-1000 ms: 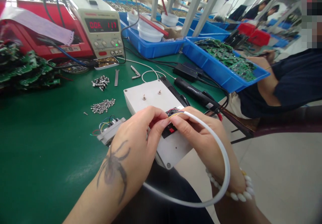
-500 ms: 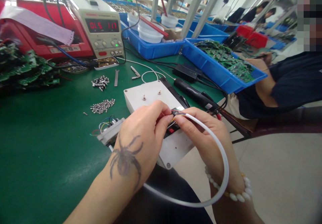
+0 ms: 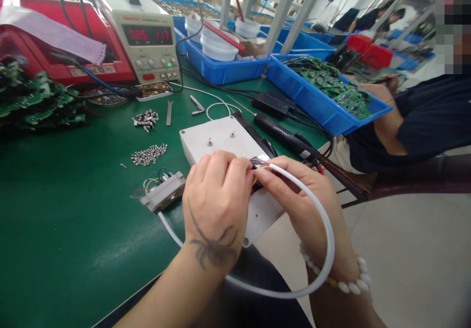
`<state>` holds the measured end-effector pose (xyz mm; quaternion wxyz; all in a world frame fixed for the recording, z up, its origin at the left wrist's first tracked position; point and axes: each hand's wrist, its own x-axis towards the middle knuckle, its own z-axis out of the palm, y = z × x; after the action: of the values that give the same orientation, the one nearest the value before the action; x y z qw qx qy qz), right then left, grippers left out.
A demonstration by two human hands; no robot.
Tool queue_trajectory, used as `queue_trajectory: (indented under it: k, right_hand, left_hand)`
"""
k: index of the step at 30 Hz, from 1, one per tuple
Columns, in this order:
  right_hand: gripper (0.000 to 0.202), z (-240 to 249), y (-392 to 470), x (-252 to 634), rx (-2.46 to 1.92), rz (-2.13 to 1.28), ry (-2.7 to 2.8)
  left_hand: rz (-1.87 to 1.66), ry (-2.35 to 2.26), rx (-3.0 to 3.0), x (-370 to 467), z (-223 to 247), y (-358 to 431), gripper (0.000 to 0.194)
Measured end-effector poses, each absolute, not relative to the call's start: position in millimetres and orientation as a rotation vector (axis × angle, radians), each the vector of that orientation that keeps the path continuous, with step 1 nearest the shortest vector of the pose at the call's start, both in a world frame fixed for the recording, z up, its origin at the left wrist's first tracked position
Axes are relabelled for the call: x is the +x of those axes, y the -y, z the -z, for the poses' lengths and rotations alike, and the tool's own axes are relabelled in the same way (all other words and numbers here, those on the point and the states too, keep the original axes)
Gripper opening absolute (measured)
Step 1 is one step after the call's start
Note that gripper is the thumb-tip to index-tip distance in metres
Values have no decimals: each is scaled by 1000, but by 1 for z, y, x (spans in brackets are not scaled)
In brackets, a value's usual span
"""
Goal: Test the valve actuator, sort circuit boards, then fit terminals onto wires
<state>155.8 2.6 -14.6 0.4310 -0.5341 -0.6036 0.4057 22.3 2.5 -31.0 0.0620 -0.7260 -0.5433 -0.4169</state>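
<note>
Pale box (image 3: 237, 146) beneath coloured wires (image 3: 260, 163) at the end of a white cable (image 3: 330, 239)
On the green table (image 3: 91, 220), a grey housing (image 3: 164, 194); just right of it the left hand (image 3: 220, 190), fingertips bunched on the wires; the right hand (image 3: 307, 195), clamping them between thumb and finger; the cable looping down past the right wrist

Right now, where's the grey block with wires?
On the green table: in the head view, the grey block sits left of the left hand, below silver screws.
</note>
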Motion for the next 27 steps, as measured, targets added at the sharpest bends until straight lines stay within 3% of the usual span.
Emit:
queue_trajectory:
  k: [17,27]
  right_hand:
    - [8,17,-3,158,-1318,-1016,1547]
    - [8,16,-3,155,-1330,-963,1500]
  left_hand:
    - [1113,1682,-2058,27,33,-2,19]
    - [1193,1736,-2115,28,30,-1,13]
